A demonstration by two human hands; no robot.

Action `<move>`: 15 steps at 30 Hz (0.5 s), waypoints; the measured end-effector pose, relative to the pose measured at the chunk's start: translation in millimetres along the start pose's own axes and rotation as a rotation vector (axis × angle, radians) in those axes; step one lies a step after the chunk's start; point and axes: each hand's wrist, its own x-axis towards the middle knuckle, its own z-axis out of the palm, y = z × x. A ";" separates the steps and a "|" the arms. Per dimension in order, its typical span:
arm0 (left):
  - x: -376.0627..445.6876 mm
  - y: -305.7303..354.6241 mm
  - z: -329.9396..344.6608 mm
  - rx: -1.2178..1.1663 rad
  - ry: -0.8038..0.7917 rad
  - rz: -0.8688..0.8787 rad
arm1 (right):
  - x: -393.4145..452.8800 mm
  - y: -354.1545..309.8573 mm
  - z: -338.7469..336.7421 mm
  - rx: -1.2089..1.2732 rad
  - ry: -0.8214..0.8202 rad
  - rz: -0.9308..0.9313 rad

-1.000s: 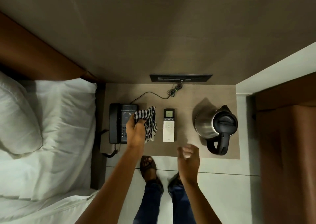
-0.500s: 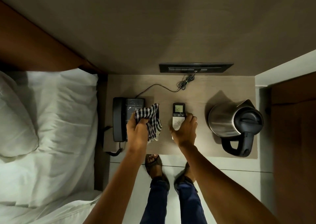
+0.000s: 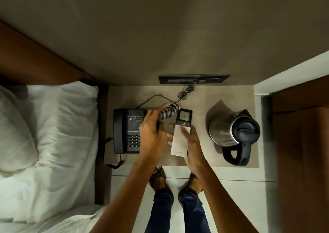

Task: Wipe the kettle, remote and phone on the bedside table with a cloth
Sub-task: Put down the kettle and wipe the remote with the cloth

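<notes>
Remote (image 3: 181, 132), light, stiff and probably slick, is lying in my right hand (image 3: 193, 143), whose grip is clamping its lower half above the table (image 3: 199, 106), while my left hand (image 3: 152, 135) is squeezing the soft cloth (image 3: 169, 112) beside its screen.

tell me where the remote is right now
In the head view the remote is held in the right hand above the bedside table, between the phone and the kettle.
</notes>
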 end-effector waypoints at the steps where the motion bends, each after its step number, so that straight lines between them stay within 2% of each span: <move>1: 2.2 0.6 5.3 0.098 -0.029 0.107 | -5.7 -6.3 2.1 0.086 -0.024 0.038; 4: 7.8 -2.0 22.0 0.386 -0.177 0.340 | -14.3 -15.7 6.8 0.253 -0.007 0.139; 6: 0.0 -6.0 30.6 0.488 -0.264 0.400 | -15.8 -19.6 11.7 0.295 -0.035 0.152; 10: -44.0 -16.5 24.4 0.536 -0.217 0.375 | -12.3 -23.3 6.5 0.261 -0.037 0.190; 12: -67.8 -22.1 13.2 0.542 -0.244 0.376 | -12.2 -20.6 0.9 0.240 -0.049 0.214; 15: -72.6 -18.0 5.3 0.503 -0.218 0.338 | -12.8 -9.6 -5.8 0.264 -0.059 0.231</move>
